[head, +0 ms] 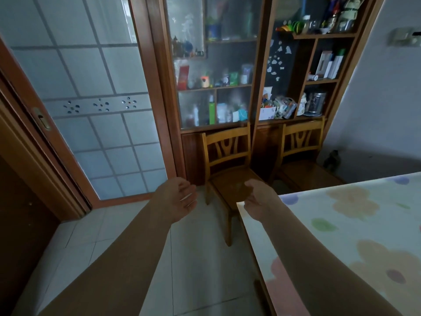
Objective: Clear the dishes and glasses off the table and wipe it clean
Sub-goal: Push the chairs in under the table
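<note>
The table [341, 224], draped in pastel flower cloth, stood just short of a wooden chair [227, 165]. Left hand [180, 198] hung off its corner, fingers loose, holding nothing; right hand [258, 197] likewise, over that corner.

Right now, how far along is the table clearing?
Done, seemingly: the table part in view holds no dishes or glasses. In hand: nothing; left hand and right hand are open. Left: wiping, perhaps; no cloth shows, and the rest of the table is unseen.
</note>
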### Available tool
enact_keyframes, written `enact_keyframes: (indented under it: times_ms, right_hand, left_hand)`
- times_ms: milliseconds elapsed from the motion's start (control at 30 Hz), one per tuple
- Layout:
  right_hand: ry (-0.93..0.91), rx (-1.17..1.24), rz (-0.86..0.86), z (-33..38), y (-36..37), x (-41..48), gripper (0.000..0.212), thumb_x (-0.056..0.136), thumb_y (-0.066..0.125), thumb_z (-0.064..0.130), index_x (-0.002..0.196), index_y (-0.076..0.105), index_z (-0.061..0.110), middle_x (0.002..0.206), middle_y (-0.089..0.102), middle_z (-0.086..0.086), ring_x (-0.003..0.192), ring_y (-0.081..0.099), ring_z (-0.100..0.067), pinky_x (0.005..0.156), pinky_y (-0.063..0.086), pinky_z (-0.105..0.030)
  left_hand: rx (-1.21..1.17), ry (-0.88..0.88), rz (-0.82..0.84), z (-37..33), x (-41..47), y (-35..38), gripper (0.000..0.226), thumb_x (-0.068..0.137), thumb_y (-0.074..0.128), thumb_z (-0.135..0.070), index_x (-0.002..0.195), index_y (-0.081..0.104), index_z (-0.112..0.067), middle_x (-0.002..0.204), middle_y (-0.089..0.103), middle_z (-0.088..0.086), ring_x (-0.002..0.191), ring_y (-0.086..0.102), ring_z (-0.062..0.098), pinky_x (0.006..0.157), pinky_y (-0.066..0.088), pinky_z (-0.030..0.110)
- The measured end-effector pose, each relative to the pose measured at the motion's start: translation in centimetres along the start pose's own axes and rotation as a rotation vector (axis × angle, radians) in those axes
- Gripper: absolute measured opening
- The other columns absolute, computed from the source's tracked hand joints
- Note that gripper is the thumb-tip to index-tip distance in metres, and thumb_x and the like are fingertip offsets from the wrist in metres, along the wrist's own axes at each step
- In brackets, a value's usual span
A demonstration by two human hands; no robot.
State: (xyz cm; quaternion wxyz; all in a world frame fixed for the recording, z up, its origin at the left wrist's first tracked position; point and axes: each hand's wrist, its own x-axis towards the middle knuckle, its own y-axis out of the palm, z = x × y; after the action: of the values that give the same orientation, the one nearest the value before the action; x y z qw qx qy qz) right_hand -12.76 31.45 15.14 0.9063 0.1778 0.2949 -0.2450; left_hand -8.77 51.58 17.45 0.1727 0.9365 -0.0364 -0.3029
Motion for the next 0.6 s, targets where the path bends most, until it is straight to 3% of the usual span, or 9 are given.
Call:
enact_keyframes:
  times_ms: [67,167,433,533,600]
  right_hand:
    - [-0.015,0.040,-0.004,0.6,1.4,2.0,0.040,0.092,0.058,0.024,0.130,0.050,0.016,0.127,0.057,-0.009,0.117,0.053,-0.028,0.108,0.039,-0.041]
    - [-0.019,0.067,-0.030,1.9,3.7,5.2,0.039,0.094,0.055,0.024,0.132,0.050,0.017,0.130,0.055,-0.010,0.120,0.051,-0.030,0.110,0.037,-0.042]
    - [-0.052,0.249,-0.123,6.3,12.5,11.8,0.028,0.096,0.053,0.016,0.121,0.056,0.002,0.112,0.063,-0.014,0.104,0.059,-0.023,0.101,0.041,-0.032]
    - [-0.038,0.344,-0.176,8.1,16.0,14.3,0.046,0.094,0.055,0.017,0.136,0.044,0.002,0.137,0.051,-0.017,0.127,0.048,-0.028,0.113,0.032,-0.036]
    - [-0.032,0.374,-0.222,9.0,17.5,15.9,0.053,0.096,0.054,0.017,0.142,0.035,-0.001,0.144,0.042,-0.017,0.136,0.039,-0.029,0.112,0.029,-0.037]
  left_hand:
    - [0.001,-0.003,0.027,-1.6,2.7,0.0,0.024,0.092,0.049,-0.011,0.113,0.057,-0.004,0.104,0.064,0.012,0.094,0.060,0.025,0.093,0.046,0.040]
    - [0.031,-0.022,0.067,-4.6,7.7,-0.2,0.028,0.093,0.050,-0.009,0.120,0.056,-0.003,0.115,0.064,0.011,0.097,0.062,0.024,0.092,0.047,0.040]
    - [0.088,-0.060,0.183,-14.3,19.6,-0.6,0.033,0.093,0.049,-0.010,0.126,0.054,-0.003,0.119,0.063,0.012,0.110,0.057,0.028,0.096,0.045,0.041]
    - [0.150,-0.063,0.239,-17.9,24.2,-0.1,0.033,0.096,0.047,-0.011,0.128,0.052,-0.003,0.118,0.062,0.011,0.106,0.058,0.026,0.093,0.045,0.039]
    - [0.170,-0.071,0.259,-19.5,27.3,0.9,0.034,0.096,0.047,-0.012,0.129,0.051,-0.004,0.119,0.062,0.010,0.104,0.058,0.025,0.091,0.046,0.038]
